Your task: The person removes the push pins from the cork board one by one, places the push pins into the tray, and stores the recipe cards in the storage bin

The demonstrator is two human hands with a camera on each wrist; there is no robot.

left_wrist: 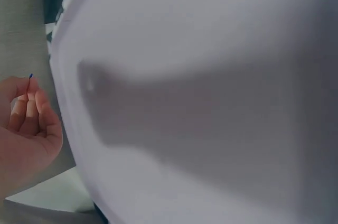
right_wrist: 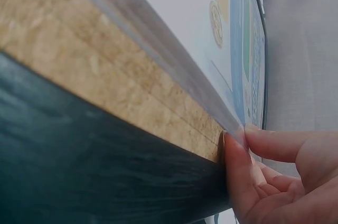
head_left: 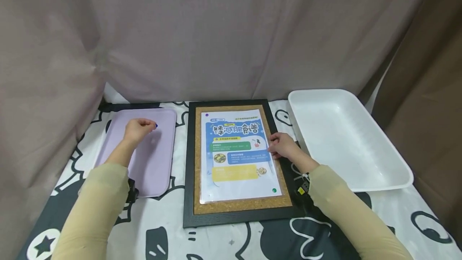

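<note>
Nearest: two pale yellow sleeves (head_left: 94, 208). Left hand (head_left: 138, 130) pinches a small blue object (head_left: 156, 125), possibly a pin, over the lilac tray (head_left: 151, 179). Right hand (head_left: 284, 146) pinches the right edge of the laminated sheet (head_left: 238, 155) lying on the framed corkboard (head_left: 231, 208). Sheet probably light, flexible, slick; edge grip suits. Cork margin (head_left: 260, 204) borders it; strip of cloth (head_left: 179, 147) separates board and tray.
</note>
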